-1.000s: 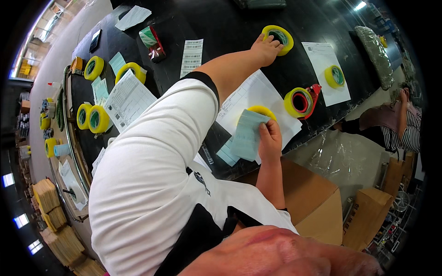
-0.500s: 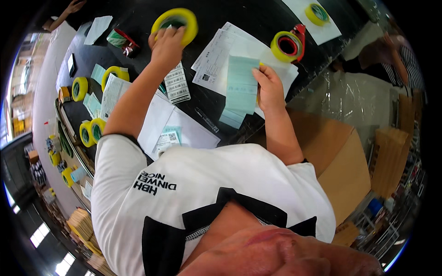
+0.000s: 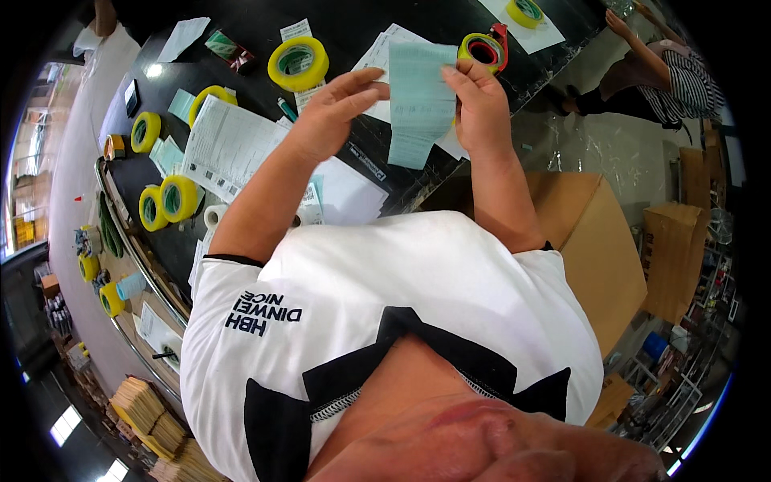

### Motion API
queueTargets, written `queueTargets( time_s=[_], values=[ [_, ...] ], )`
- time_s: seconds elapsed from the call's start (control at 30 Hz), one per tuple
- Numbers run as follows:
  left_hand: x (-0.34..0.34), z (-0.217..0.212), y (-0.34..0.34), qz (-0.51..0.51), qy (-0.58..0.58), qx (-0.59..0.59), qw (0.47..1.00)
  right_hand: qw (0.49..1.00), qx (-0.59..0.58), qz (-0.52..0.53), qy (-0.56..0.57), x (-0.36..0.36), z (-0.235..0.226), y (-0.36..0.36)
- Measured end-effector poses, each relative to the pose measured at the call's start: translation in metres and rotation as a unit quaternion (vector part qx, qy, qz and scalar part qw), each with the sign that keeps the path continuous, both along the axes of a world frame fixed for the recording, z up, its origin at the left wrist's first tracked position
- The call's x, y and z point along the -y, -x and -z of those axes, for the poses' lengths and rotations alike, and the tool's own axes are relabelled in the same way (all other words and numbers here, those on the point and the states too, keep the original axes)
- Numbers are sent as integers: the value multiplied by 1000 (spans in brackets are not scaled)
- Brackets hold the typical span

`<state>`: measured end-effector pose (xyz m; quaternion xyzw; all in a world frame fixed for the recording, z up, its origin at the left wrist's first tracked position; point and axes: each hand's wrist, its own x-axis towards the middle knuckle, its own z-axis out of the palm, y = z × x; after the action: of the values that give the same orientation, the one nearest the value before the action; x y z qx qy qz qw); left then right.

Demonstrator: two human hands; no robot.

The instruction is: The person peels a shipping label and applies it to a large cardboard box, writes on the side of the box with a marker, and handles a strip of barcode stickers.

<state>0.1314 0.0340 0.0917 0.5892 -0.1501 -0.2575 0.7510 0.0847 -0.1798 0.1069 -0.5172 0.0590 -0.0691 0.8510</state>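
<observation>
My right hand (image 3: 482, 103) pinches a pale blue-green paper slip (image 3: 422, 104) at its upper right edge, holding it above the table. My left hand (image 3: 341, 112) reaches toward the slip's left side with fingers stretched and nothing held; whether its fingertips touch the paper I cannot tell. Beyond the left hand, a large yellow tape roll (image 3: 278, 66) lies on a sheet of barcode labels (image 3: 295, 30). White printed papers (image 3: 376, 56) are partly hidden behind the slip. A red tape dispenser with a yellow roll (image 3: 484, 50) sits just past my right hand.
On the black table (image 3: 241, 76), more yellow tape rolls (image 3: 178, 198), printed sheets (image 3: 229, 145) and a phone (image 3: 131, 97) lie to the left. A cardboard box (image 3: 598, 249) stands at the right. Another person in a striped top (image 3: 683, 84) is at the far right.
My left hand has let go of the yellow tape roll, which now lies on the table, and has come nearer toward the slip. My right hand has raised the slip slightly.
</observation>
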Motion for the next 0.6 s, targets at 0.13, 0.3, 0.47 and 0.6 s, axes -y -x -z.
queueTargets(
  time_s=[0.13,0.3,0.47,0.6],
  values=[
    [9,-36,38,10,90,-55,994,999,49,2,7,-12,-19,10],
    [0,-52,58,-14,33,-64,997,996,84,-34,5,-21,-30,28],
    [-4,-64,77,-21,-4,-60,998,996,88,-31,16,-26,-39,40],
    [-7,-66,88,-6,-22,-50,999,994,100,-31,35,-25,-42,44]
  ],
)
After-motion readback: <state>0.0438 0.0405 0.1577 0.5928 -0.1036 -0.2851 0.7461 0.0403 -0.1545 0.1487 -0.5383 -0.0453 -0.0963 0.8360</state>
